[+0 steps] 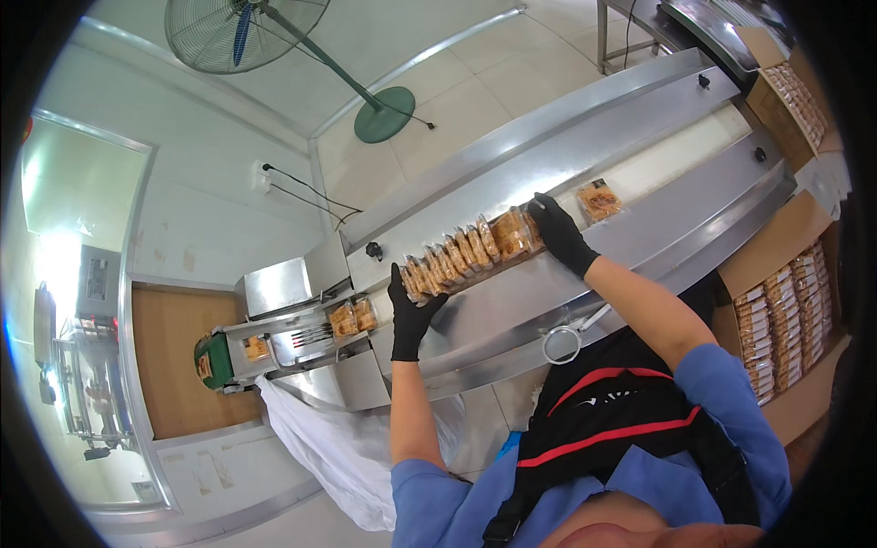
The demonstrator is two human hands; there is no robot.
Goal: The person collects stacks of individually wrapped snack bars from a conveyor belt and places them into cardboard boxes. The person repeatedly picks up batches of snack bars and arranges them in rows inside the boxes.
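Note:
A row of clear packets of orange-brown food [457,258] lies along the conveyor belt in front of me, most standing on edge and a few at its right end leaning flatter. My left hand [413,315], in a black glove, clasps the left end of the row, thumb along the near side and fingers on the far side. My right hand [559,235], also black-gloved, is closed against the right end, so the row sits between both hands. Beyond it lies a single flat packet [599,200] on the belt [676,163]. The undersides of the packets are hidden.
More packets [353,318] sit at the belt's left feed end. Open cardboard boxes of packets [781,320] stand at the right. A round white-rimmed disc [561,345] projects from the near metal edge. A standing fan [384,114] is behind, and a white cloth [320,447] hangs at left.

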